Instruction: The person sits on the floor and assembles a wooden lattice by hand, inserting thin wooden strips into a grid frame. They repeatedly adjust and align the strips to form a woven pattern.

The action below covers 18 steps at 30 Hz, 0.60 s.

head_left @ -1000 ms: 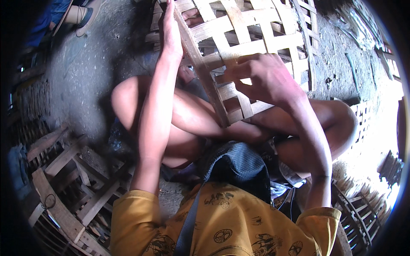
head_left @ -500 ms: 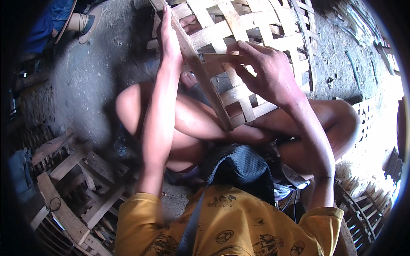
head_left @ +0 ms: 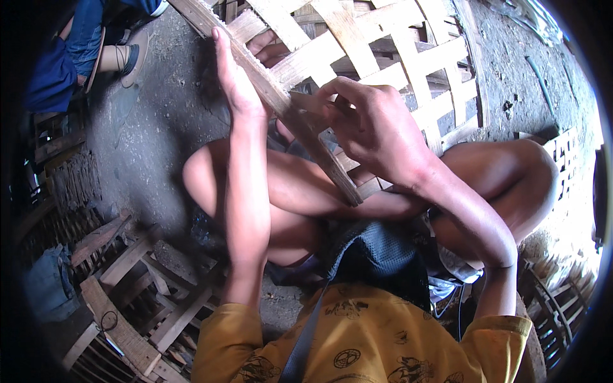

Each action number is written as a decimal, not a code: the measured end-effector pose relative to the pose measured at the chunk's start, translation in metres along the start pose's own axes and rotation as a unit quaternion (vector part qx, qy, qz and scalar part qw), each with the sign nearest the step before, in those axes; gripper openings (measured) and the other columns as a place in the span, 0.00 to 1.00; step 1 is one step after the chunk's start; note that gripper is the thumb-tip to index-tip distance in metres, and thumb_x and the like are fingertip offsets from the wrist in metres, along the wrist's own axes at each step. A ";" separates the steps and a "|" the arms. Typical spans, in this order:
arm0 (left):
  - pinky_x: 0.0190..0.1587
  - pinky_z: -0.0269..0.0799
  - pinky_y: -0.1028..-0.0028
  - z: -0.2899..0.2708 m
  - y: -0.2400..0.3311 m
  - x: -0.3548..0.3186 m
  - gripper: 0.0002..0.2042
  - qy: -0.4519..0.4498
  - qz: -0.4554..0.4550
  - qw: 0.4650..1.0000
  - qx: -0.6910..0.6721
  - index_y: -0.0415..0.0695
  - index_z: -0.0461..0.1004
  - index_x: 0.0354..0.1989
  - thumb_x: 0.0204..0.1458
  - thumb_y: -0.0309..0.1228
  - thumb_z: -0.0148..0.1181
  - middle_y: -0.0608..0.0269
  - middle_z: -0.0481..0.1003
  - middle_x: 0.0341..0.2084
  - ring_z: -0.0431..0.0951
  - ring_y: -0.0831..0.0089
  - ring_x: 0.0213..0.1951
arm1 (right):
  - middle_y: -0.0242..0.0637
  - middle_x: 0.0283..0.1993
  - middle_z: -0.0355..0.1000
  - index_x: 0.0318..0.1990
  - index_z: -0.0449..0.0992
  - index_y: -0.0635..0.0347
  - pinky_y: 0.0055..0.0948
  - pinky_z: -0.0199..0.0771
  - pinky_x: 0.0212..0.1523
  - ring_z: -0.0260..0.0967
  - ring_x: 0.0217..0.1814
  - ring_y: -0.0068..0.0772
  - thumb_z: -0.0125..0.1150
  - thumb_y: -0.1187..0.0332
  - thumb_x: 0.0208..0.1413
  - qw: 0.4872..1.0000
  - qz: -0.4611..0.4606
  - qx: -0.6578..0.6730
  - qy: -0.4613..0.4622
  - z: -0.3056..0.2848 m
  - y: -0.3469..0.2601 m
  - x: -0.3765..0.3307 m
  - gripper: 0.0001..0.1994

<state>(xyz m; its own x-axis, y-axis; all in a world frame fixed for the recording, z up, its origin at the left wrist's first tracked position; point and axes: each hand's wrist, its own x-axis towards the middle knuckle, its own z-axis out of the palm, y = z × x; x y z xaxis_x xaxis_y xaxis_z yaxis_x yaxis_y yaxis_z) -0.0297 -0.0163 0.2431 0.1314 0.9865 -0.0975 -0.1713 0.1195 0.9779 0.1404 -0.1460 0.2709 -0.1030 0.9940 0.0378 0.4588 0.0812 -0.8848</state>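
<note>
A panel woven from pale bamboo strips (head_left: pixel 348 41) leans over my crossed legs, with a straight wooden bar (head_left: pixel 320 156) along its left edge. My left hand (head_left: pixel 241 86) is closed on that bar; its thumb lies along the outside, and its fingers show through the gaps behind the weave. On the front of the panel, my right hand (head_left: pixel 386 131) pinches a bamboo strip (head_left: pixel 308 102) near the bar. My own fingers partly cover that strip's end.
Slatted wooden pieces (head_left: pixel 121 319) lie at the lower left. Another person's leg and sandal (head_left: pixel 133 60) are at the upper left. More lattice work (head_left: pixel 565 150) stands to the right. A thin green stick (head_left: pixel 539 83) lies on the grey floor (head_left: pixel 150 121).
The bar has tilted further, its top end swinging left. My left hand moved left and slightly down with it; my right hand shifted a little down, still pinching at the strip.
</note>
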 end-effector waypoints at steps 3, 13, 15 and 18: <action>0.47 0.79 0.59 0.002 -0.002 0.000 0.44 0.005 0.006 1.000 -0.005 0.35 0.68 0.61 0.62 0.71 0.39 0.47 0.78 0.43 0.81 0.58 0.43 | 0.46 0.28 0.76 0.46 0.77 0.63 0.36 0.74 0.31 0.77 0.27 0.31 0.58 0.79 0.59 0.996 -0.031 0.066 0.042 0.002 0.015 -0.001 0.09; 0.47 0.79 0.59 0.001 -0.005 0.001 0.46 0.000 -0.002 1.000 -0.005 0.33 0.68 0.60 0.62 0.72 0.39 0.44 0.78 0.42 0.81 0.58 0.43 | 0.32 0.42 0.77 0.55 0.76 0.52 0.38 0.82 0.33 0.81 0.34 0.41 0.67 0.69 0.46 0.941 -0.208 -0.265 0.020 -0.006 0.026 -0.001 0.24; 0.47 0.79 0.59 0.001 -0.003 -0.002 0.47 -0.002 -0.010 1.000 -0.001 0.30 0.70 0.57 0.61 0.73 0.38 0.44 0.79 0.41 0.81 0.58 0.42 | 0.31 0.42 0.77 0.53 0.79 0.51 0.36 0.82 0.36 0.81 0.37 0.37 0.67 0.67 0.48 0.923 -0.244 -0.296 0.030 -0.010 0.030 0.000 0.21; 0.47 0.79 0.60 0.004 -0.002 -0.003 0.48 0.003 -0.011 1.000 -0.001 0.28 0.72 0.54 0.61 0.73 0.38 0.44 0.79 0.39 0.81 0.58 0.42 | 0.29 0.41 0.77 0.44 0.83 0.49 0.33 0.80 0.44 0.78 0.40 0.33 0.66 0.66 0.52 0.899 -0.289 -0.326 0.049 -0.024 0.032 0.009 0.11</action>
<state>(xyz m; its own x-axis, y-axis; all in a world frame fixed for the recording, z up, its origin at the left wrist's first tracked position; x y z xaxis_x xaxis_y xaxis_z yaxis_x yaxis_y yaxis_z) -0.0259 -0.0196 0.2418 0.1287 0.9843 -0.1204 -0.1699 0.1415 0.9752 0.1752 -0.1330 0.2538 -0.4267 0.7707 0.4732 0.7769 0.5802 -0.2445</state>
